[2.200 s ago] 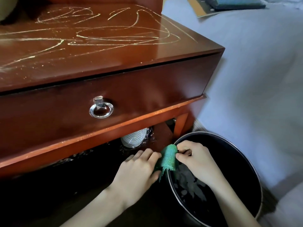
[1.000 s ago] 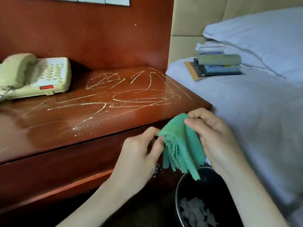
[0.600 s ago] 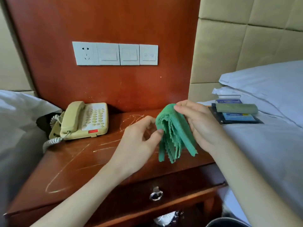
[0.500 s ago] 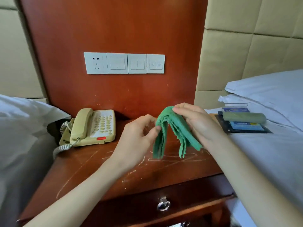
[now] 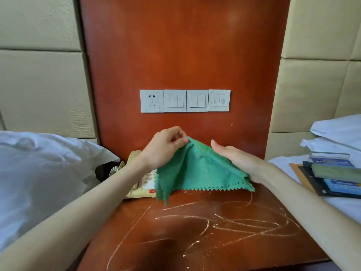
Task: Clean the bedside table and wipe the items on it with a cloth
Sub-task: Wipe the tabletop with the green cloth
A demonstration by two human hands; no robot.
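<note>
Now the green microfibre cloth with the zigzag edge (image 5: 203,169) is spread open in the middle of the frame, where half a second ago it hung bunched in folds between your hands. Your left hand (image 5: 164,149) pinches its top corner between thumb and curled fingers (image 5: 180,140). Your right hand (image 5: 234,159) lies flat along the cloth's right edge with its fingers straight and close together; whether its thumb grips the fabric underneath is hidden.

The cloth hangs in the air above the glossy red-brown wooden table (image 5: 205,231), its lower edge just clear of the surface. It partly covers the cream push-button telephone (image 5: 144,182) at the left rear of the table.

To my eye, you have finished the unfolding and have a flat wiping face ready. The pale chalky scribbles (image 5: 224,222) across the lower centre of the frame are untouched, so the wiping itself has not started. The stack of books and cards (image 5: 332,173) sits on the white bed at the right edge.
</note>
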